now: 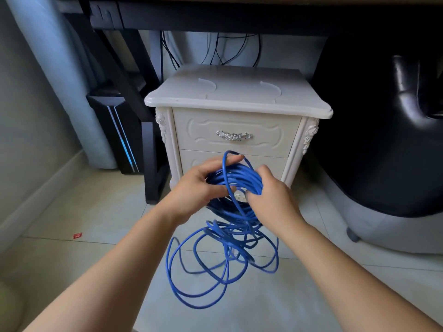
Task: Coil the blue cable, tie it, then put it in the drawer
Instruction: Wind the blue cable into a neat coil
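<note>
A long blue cable (236, 179) is partly wound into a bundle held in the air in front of a white nightstand (237, 97). My left hand (199, 185) grips the left side of the bundle, fingers curled round the turns. On the right side, my right hand (273, 195) holds the coil, fingers wrapped over the strands. The rest of the cable hangs down in loose tangled loops (215, 262) onto the tiled floor. The upper drawer (236, 135), with a silver handle, is closed. My hands and the coil partly hide the lower drawer.
A dark desk frame (134, 92) and a black computer tower (119, 133) stand to the left of the nightstand. A black chair (383, 140) fills the right side. Black wires hang behind the nightstand. A small red scrap (77, 235) lies on the floor at left.
</note>
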Demonstrator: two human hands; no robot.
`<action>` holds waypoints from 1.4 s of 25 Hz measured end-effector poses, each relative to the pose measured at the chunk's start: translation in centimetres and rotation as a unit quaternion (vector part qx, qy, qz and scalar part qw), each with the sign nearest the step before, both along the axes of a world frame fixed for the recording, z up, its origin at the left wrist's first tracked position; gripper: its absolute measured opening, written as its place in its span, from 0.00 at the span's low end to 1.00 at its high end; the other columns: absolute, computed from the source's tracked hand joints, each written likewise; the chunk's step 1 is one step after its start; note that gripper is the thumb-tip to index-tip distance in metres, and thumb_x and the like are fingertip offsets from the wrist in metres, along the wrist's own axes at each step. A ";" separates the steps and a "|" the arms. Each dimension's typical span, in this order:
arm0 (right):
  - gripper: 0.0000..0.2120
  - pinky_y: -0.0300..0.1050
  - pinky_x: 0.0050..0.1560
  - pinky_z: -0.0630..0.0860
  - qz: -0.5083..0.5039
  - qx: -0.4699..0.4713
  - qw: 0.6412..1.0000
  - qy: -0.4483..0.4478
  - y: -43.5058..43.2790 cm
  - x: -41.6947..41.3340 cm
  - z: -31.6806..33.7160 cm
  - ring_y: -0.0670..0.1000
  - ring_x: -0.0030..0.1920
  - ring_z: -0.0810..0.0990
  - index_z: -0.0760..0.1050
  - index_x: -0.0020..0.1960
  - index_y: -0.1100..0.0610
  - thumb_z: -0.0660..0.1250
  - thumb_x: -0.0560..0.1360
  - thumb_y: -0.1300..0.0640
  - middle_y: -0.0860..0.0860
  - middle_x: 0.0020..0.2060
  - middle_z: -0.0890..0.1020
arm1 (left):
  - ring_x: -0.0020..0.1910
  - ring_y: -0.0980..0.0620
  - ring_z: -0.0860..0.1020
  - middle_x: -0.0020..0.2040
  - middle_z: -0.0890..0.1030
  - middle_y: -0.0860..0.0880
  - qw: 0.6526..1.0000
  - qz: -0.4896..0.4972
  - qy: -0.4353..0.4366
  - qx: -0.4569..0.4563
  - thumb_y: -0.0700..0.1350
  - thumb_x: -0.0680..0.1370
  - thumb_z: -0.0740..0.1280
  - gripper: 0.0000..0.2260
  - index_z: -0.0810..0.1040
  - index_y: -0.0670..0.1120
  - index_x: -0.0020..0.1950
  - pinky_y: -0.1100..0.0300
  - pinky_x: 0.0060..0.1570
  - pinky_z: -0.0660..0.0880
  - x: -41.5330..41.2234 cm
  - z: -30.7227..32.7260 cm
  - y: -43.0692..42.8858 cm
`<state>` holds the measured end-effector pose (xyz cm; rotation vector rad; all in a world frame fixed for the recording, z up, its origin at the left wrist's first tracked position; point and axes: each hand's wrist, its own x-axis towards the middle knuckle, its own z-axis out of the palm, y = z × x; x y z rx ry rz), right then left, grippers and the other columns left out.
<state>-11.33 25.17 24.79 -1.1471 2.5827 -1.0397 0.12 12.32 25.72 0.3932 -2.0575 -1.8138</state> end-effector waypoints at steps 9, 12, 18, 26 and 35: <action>0.18 0.54 0.53 0.79 0.087 -0.028 0.975 -0.201 -0.3 -0.4 -1.2 0.52 0.48 0.82 0.71 0.56 0.42 0.69 0.71 0.58 0.48 0.46 0.83 | 0.49 0.51 0.78 0.50 0.81 0.56 0.918 0.102 -0.105 -0.369 0.44 0.71 0.65 0.19 0.77 0.57 0.60 0.51 0.48 0.76 -0.8 -0.4 0.5; 0.33 0.49 0.63 0.74 0.180 -0.127 0.870 -0.441 0.0 -1.0 -0.3 0.50 0.57 0.81 0.71 0.64 0.35 0.70 0.65 0.62 0.47 0.57 0.83 | 0.51 0.51 0.78 0.52 0.80 0.57 0.896 0.126 -0.135 -0.403 0.45 0.70 0.63 0.21 0.75 0.62 0.61 0.52 0.47 0.75 -0.7 -0.4 0.4; 0.14 0.57 0.56 0.75 -0.068 -0.289 0.726 -0.620 0.4 -4.9 0.9 0.53 0.34 0.84 0.71 0.39 0.55 0.57 0.82 0.53 0.52 0.27 0.79 | 0.45 0.48 0.80 0.42 0.82 0.58 0.900 0.336 -0.111 -0.254 0.42 0.73 0.64 0.16 0.77 0.62 0.54 0.52 0.45 0.77 0.1 -0.5 -2.9; 0.33 0.36 0.48 0.72 -0.006 0.010 0.978 -0.208 1.2 -4.1 0.4 0.41 0.54 0.79 0.66 0.73 0.51 0.68 0.73 0.38 0.51 0.68 0.73 | 0.42 0.55 0.79 0.41 0.82 0.60 0.924 0.298 -0.055 -0.232 0.40 0.74 0.67 0.16 0.78 0.63 0.50 0.53 0.46 0.78 0.5 0.0 -2.6; 0.13 0.45 0.47 0.73 0.100 -0.130 0.933 -0.320 -1.3 -0.7 -1.0 0.47 0.40 0.78 0.76 0.48 0.53 0.74 0.66 0.54 0.47 0.38 0.80 | 0.39 0.62 0.78 0.41 0.83 0.59 0.966 0.200 0.026 -0.163 0.32 0.73 0.70 0.16 0.81 0.53 0.52 0.71 0.41 0.72 0.1 1.0 -0.3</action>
